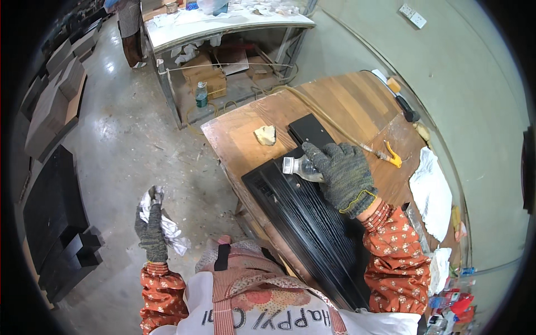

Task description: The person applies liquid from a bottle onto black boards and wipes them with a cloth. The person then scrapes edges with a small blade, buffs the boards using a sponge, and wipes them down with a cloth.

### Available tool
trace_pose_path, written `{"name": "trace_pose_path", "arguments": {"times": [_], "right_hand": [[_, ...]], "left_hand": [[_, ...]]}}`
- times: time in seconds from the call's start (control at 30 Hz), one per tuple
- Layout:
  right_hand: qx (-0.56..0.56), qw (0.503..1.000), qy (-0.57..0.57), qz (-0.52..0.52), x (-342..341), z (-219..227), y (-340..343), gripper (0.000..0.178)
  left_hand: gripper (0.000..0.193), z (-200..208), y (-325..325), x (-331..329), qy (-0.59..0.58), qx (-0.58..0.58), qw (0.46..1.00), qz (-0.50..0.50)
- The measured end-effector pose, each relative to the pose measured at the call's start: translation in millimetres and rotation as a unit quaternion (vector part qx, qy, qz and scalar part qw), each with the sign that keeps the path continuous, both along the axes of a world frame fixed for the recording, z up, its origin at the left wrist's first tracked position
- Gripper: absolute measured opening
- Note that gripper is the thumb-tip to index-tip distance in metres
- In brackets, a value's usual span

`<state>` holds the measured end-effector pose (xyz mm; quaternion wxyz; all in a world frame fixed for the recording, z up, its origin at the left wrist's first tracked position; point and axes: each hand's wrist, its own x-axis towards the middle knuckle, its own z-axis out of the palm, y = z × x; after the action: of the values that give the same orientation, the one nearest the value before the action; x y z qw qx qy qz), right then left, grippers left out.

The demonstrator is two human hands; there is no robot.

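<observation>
My right hand (pixel 345 173), in a grey knitted glove, is closed round a small clear plastic bottle (pixel 304 168) with a white cap. The bottle is tilted on its side, its cap toward the left, above a black ribbed panel (pixel 312 223) on the wooden table. Out to the left, over the floor, my gloved left hand (pixel 151 226) grips a crumpled white cloth (pixel 167 226) that hangs from its fingers. A short black block (pixel 310 132) lies at the panel's far end. Beside that block rests a yellowish sponge piece (pixel 265 135).
A hose with a yellow air blow gun (pixel 393 156) lies across the wooden table (pixel 346 100). White cloths (pixel 432 192) lie along its right side. Behind stands a white-topped bench (pixel 234 25), with boxes and a bottle below. Black panels (pixel 56 218) stand at left; another person (pixel 131 33) stands far back.
</observation>
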<state>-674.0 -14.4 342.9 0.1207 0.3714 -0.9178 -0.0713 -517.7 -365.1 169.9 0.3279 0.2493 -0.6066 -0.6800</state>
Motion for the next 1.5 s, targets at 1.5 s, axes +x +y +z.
{"name": "trace_pose_path", "arguments": {"times": [1.5], "right_hand": [[-0.197,0.889,0.123,-0.395,116,-128,441,0.054]], "left_hand": [[0.037,97,142,-154,0.091,-0.7,0.633,-0.318]]}}
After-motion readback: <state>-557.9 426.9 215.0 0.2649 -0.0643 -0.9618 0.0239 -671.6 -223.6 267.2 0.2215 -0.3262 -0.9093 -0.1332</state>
